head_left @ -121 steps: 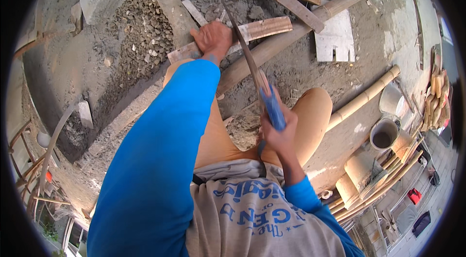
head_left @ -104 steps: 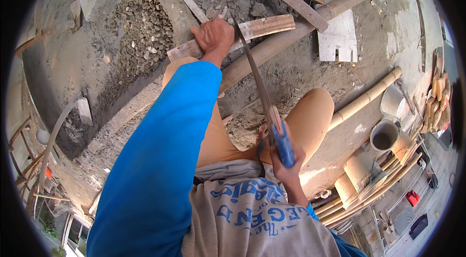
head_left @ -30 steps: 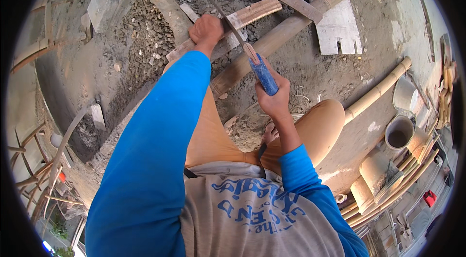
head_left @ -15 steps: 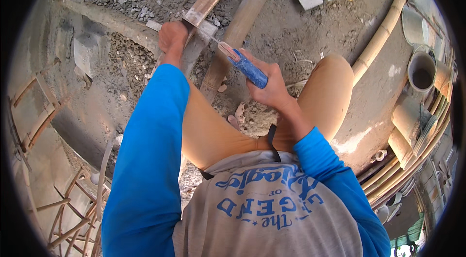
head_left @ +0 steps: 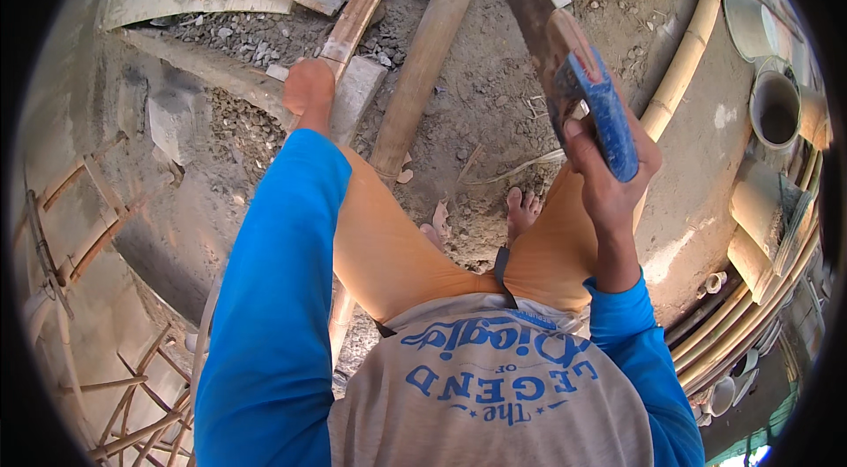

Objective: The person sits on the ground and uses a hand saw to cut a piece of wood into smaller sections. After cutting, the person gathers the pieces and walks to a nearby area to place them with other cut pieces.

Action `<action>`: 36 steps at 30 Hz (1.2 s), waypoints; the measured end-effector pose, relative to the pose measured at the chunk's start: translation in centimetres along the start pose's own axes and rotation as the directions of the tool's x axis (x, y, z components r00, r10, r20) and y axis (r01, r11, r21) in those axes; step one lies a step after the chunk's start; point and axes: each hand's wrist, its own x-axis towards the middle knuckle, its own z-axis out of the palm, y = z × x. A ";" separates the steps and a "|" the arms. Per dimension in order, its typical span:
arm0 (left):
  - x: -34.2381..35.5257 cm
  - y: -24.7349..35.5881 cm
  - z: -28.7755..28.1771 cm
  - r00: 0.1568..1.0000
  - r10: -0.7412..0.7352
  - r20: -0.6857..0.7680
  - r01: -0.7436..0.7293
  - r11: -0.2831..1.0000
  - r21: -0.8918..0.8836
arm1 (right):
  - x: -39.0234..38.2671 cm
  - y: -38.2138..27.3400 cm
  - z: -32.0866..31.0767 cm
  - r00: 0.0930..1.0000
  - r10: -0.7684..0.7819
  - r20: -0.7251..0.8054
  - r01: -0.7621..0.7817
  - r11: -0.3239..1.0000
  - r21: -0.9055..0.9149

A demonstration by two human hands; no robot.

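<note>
Bracing the board (head_left: 357,22) under a curled-over left hand (head_left: 309,89), probably for steadiness; holding saw (head_left: 578,52) clear, off right, in closed right hand (head_left: 609,195).

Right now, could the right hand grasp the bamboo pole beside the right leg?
Probably not: the right hand is closed around the blue saw handle and would likely need freeing to take the bamboo pole.
</note>
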 end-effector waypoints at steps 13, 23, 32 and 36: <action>-8.8 -5.7 -4.6 0.907 0.415 -0.064 -0.365 0.854 0.371 | 3.7 5.2 -2.6 0.971 0.003 -0.239 0.029 0.991 0.129; -10.9 -7.1 -11.7 0.902 0.142 0.409 -0.188 0.979 0.075 | 5.3 7.0 -1.8 0.987 0.036 -0.157 -0.001 0.976 0.218; -19.7 -12.9 -19.0 0.980 0.097 -0.176 -0.121 0.984 -0.132 | 5.9 7.1 -2.4 0.974 0.089 -0.208 -0.037 0.970 0.239; -21.0 -18.2 -14.9 0.946 0.067 0.316 -0.163 0.943 0.290 | 6.7 7.0 -2.3 0.971 0.113 -0.211 -0.062 0.970 0.235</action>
